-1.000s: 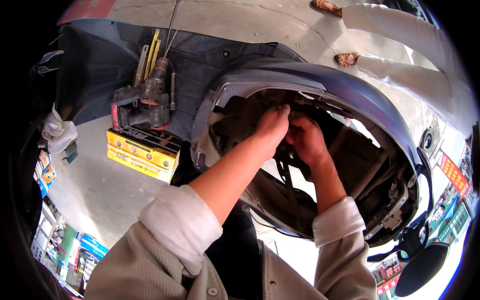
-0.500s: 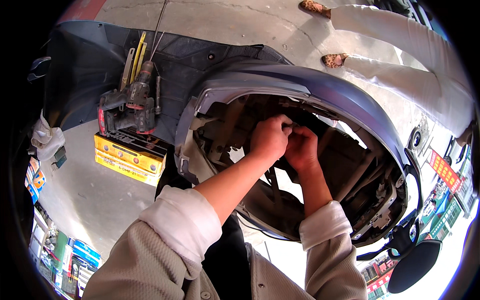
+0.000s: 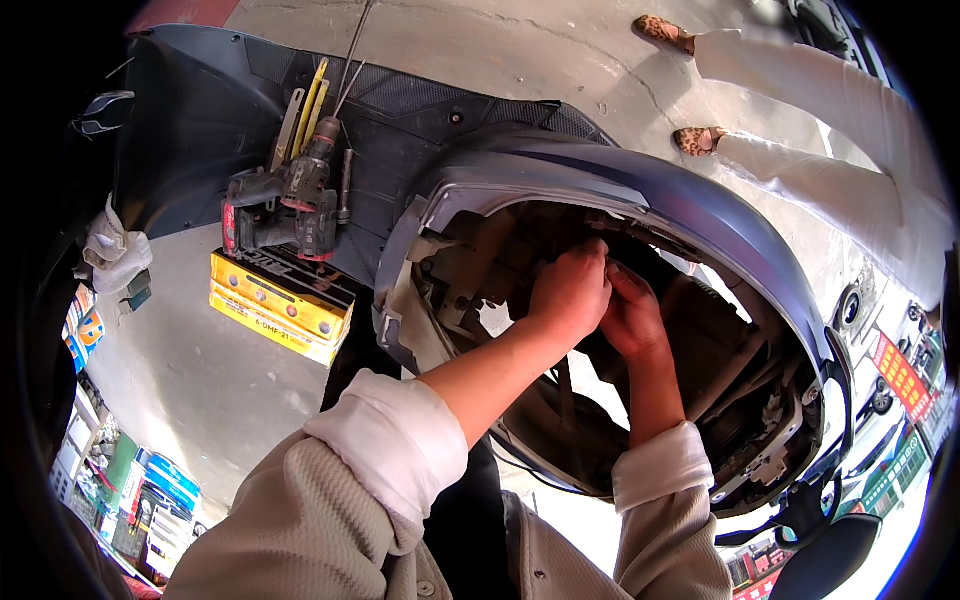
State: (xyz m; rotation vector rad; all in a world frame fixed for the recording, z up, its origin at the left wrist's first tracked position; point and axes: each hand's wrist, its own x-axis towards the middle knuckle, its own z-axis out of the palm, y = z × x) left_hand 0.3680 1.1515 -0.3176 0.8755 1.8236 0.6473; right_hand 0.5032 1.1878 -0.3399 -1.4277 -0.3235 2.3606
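Note:
My left hand reaches into the open front body of a blue-grey vehicle, probably a scooter, its fingers curled together beside my right hand. My right hand's fingers are bent in close to the left one's, just below a dark inner area of brackets and pipes. Whatever the fingertips grip is too small or hidden to make out. To the left, on a dark plastic floor panel, lie two cordless drills, yellow strip tools and long thin rods.
A yellow-and-black box sits below the drills, with a white cloth at far left. A person in white trousers and patterned shoes is at upper right. A black mirror juts out at lower right over the concrete floor.
My two hands stay together inside the opening, turning slightly, with the left fingers more curled than a second ago. The whole view has shifted a little as the head camera moved.

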